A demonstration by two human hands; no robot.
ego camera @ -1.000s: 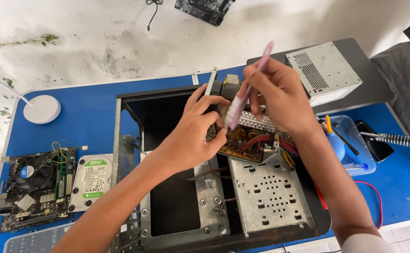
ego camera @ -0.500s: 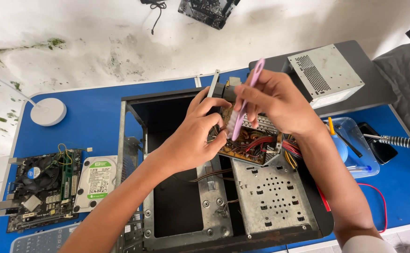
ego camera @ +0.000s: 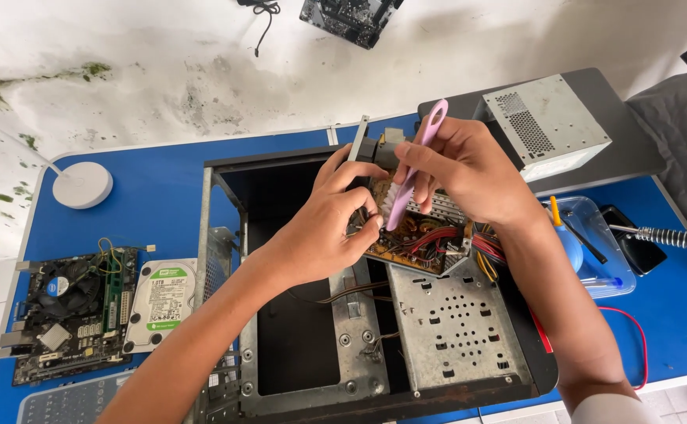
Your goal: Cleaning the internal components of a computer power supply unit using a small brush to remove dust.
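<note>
Below right hand (ego camera: 469, 169): brush (ego camera: 412, 174) pinched, bristles on board (ego camera: 414, 235); left hand (ego camera: 324, 232) clamps board edge. Risk: hard strokes snag wires (ego camera: 438, 235).

open case bay (ego camera: 296, 345) left of drive cage (ego camera: 453, 330), cables (ego camera: 438, 239) crowding power board (ego camera: 414, 235)

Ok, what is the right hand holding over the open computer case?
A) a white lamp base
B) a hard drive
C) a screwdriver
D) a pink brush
D: the right hand grips a pink brush, its bristles down on the circuit board that the left hand steadies above the computer case; the hard drive lies off to the side on the blue table.
</note>
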